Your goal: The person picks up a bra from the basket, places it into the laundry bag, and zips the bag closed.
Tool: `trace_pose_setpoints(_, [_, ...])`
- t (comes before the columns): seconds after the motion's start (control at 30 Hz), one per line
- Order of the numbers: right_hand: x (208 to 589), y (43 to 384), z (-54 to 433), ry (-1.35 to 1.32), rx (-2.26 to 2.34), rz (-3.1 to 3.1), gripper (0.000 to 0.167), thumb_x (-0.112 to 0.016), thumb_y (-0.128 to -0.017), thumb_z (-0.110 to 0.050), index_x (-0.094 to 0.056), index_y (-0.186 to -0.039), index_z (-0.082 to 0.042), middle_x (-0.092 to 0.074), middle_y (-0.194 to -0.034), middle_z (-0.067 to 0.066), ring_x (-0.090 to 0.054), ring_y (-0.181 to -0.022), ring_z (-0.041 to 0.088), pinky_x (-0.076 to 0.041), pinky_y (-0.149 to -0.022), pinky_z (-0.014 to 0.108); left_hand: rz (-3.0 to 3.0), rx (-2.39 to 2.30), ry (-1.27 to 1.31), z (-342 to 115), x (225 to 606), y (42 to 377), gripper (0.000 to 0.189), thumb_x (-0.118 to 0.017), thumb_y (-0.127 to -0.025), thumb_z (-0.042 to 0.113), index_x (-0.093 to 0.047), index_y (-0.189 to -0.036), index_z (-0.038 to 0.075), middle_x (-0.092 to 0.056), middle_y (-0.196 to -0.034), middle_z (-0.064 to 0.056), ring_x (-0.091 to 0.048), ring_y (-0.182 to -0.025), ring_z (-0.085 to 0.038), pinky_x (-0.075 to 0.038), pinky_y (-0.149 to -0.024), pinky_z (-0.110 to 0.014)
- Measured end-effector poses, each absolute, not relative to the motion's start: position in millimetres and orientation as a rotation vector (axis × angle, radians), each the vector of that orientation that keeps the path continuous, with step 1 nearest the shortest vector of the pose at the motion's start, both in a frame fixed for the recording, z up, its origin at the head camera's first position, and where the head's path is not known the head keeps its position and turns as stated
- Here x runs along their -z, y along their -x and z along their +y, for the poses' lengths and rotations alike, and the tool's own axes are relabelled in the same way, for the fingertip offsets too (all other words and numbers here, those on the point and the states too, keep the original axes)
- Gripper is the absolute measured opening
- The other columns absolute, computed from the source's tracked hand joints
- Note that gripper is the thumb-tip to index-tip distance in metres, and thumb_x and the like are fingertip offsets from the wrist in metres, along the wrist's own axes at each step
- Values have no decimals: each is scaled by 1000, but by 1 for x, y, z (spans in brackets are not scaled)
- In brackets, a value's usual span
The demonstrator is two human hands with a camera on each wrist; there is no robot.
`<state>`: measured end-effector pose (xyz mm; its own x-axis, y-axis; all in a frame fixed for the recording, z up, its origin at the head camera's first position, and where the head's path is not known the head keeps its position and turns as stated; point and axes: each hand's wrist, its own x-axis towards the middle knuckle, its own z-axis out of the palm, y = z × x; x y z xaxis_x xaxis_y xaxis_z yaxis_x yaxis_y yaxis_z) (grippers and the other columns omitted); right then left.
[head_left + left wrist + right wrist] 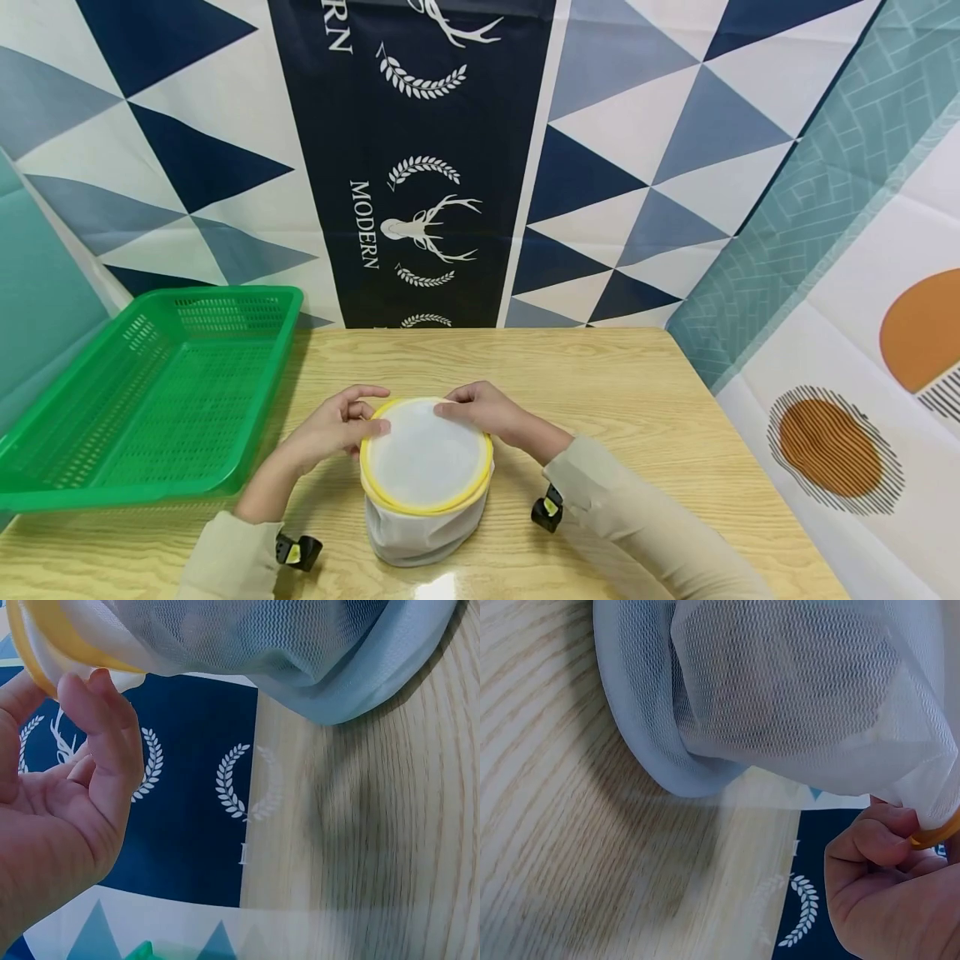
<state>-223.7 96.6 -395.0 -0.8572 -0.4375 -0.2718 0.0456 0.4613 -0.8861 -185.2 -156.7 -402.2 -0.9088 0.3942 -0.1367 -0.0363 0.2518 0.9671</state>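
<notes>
A round white mesh bag [427, 454] with a yellow rim [408, 507] stands on the wooden table, its pale grey fabric side sagging in folds. At the rim's far left, my left hand [333, 427] pinches the edge, thumb on top and some other fingers raised. My right hand [483, 411] grips the far right of the rim, its thumb over the white top. Both wrist views show the mesh side, with the left hand [82, 765] and the right hand [889, 877] at the yellow edge. What lies inside the bag cannot be made out.
To the left stands a green plastic basket [251, 433] with slotted walls. The wooden table [600, 375] ends at a patterned cloth backdrop [420, 125]. Black wrist devices hang at the left sleeve [228, 558] and the right sleeve [637, 517].
</notes>
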Motion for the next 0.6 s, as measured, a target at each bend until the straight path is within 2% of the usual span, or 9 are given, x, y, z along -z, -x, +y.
trace_pose_setpoints(0.17, [396, 222, 95, 309, 1402, 2257, 27, -63, -90, -25, -68, -105, -3, -67, -82, 4, -60, -61, 7, -51, -57, 22, 2225, -1694, -224, -155, 403, 190, 49, -55, -94, 35, -48, -128, 1, -60, -86, -5, -56, -64, -13, -50, -55, -29])
trace_pose_setpoints(0.27, [395, 220, 95, 297, 1415, 2258, 26, -63, -90, -24, -68, -104, -3, -67, -82, 4, -60, -61, 8, -51, -57, 23, 2264, -1686, -165, -153, 405, 195, 45, -50, -96, 37, -54, -123, 1, -61, -90, -4, -58, -72, -15, -51, -57, -30])
trace_pose_setpoints(0.43, [395, 218, 93, 294, 1429, 2266, 26, -64, -89, -24, -68, -104, -2, -66, -82, 4, -59, -62, 7, -51, -57, 22, 2306, -1643, -165, -150, 410, 205, 37, -49, -98, 31, -57, -122, 4, -63, -104, -8, -59, -79, -15, -51, -64, -31])
trace_pose_setpoints(0.6, [395, 217, 92, 297, 1444, 2268, 27, -65, -89, -24, -68, -105, -2, -66, -84, 5, -59, -63, 7, -52, -58, 22, 2279, -1605, -304, -148, 413, 213, 31, -53, -96, 20, -59, -122, 5, -61, -120, -14, -63, -99, -19, -53, -78, -31])
